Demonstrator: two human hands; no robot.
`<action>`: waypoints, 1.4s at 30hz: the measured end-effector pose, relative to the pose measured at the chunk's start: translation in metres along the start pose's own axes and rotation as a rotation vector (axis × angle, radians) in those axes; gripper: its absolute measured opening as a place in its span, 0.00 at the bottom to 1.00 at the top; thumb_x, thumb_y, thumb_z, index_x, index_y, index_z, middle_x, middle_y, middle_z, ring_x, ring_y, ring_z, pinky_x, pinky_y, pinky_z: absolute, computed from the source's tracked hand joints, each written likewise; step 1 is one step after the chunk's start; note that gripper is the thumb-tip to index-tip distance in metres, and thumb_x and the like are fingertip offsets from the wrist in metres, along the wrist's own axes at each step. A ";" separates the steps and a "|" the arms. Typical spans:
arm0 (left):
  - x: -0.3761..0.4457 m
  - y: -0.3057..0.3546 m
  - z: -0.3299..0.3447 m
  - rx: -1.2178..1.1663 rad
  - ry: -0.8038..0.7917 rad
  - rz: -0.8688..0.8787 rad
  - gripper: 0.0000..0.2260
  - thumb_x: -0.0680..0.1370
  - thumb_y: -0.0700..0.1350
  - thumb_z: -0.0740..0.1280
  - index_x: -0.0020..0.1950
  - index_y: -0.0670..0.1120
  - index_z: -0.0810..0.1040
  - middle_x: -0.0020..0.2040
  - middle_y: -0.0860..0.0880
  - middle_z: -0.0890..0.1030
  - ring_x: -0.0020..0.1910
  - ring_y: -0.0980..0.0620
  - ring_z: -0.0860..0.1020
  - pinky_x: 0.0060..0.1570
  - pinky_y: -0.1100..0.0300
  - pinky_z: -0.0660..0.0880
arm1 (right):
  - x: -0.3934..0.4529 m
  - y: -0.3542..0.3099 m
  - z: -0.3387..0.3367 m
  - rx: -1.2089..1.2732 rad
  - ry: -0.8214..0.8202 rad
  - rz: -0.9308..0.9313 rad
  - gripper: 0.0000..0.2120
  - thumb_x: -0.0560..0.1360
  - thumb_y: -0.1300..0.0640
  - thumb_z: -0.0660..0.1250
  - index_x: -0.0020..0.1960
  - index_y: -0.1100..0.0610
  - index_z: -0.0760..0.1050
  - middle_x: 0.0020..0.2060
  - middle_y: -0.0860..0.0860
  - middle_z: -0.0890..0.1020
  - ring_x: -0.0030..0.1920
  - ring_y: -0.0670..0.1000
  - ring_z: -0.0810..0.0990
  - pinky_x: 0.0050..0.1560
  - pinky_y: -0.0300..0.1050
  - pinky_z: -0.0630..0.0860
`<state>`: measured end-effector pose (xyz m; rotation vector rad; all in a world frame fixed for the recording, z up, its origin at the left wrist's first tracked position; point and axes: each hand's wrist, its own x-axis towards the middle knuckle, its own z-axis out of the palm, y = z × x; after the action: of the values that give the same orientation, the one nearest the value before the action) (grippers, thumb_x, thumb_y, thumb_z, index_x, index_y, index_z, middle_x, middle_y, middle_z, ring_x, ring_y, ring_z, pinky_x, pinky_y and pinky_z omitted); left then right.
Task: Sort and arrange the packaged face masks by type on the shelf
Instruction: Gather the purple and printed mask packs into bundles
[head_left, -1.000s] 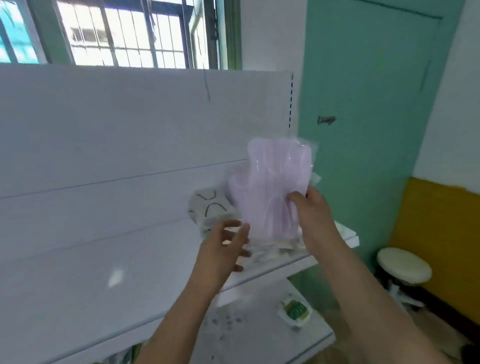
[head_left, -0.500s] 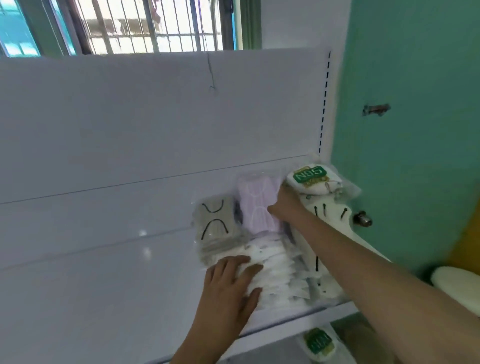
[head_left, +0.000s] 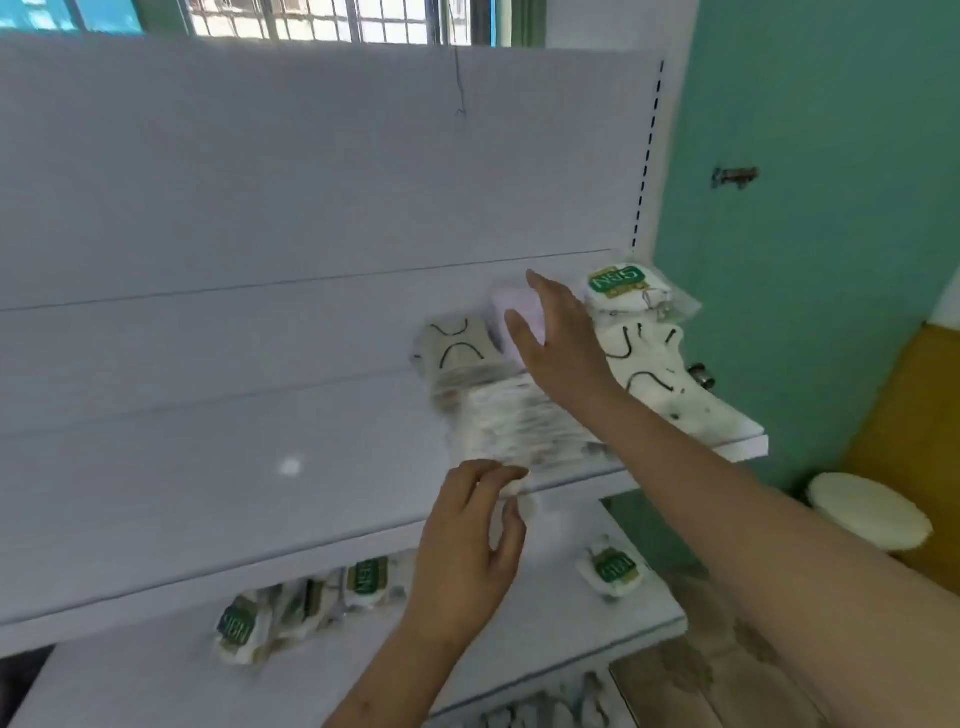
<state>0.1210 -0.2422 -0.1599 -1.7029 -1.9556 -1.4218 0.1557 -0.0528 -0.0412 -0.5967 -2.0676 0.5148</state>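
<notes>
We see our right hand (head_left: 558, 343) spread open over the one pink pack (head_left: 517, 312) at the back of the upper shelf (head_left: 208, 467), near its right end; whether it touches we cannot tell. Beside it lie one grey pack (head_left: 457, 345), one N95 pack (head_left: 618, 283) and a blurred white stack (head_left: 524, 423). Our left hand (head_left: 467, 540) hangs loosely open, empty, at the shelf's front edge. On the lower shelf (head_left: 639, 629) one green-labelled pack (head_left: 613, 569) lies apart; a blurred cluster (head_left: 306, 603) defies counting

Head view, single wide-angle: looks forward and down, close on the white shelf (head_left: 260, 457); lower shelf (head_left: 519, 654) along bottom of frame, window at upper left.
</notes>
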 end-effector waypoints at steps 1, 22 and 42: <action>-0.020 0.000 -0.003 -0.031 -0.015 -0.009 0.13 0.83 0.47 0.59 0.64 0.50 0.78 0.58 0.55 0.76 0.58 0.58 0.75 0.55 0.63 0.73 | -0.020 -0.011 0.002 0.023 0.044 -0.029 0.23 0.82 0.51 0.60 0.74 0.59 0.66 0.69 0.55 0.73 0.68 0.53 0.70 0.70 0.50 0.66; -0.259 -0.269 0.086 0.294 -0.479 -0.771 0.18 0.80 0.43 0.67 0.69 0.43 0.75 0.62 0.38 0.75 0.63 0.37 0.74 0.62 0.45 0.74 | -0.343 0.200 0.259 -0.165 -0.531 0.274 0.21 0.77 0.55 0.65 0.69 0.58 0.70 0.63 0.56 0.73 0.58 0.57 0.76 0.55 0.53 0.77; -0.218 -0.412 0.193 0.362 -0.173 -0.615 0.17 0.81 0.48 0.64 0.69 0.46 0.75 0.69 0.44 0.73 0.69 0.43 0.69 0.66 0.50 0.65 | -0.277 0.342 0.409 -0.524 -0.755 0.287 0.60 0.62 0.21 0.64 0.80 0.47 0.37 0.79 0.60 0.49 0.77 0.67 0.53 0.74 0.65 0.54</action>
<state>-0.0728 -0.1981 -0.6235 -1.1449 -2.7848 -0.9796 0.0161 0.0024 -0.6232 -1.1486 -2.8893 0.3854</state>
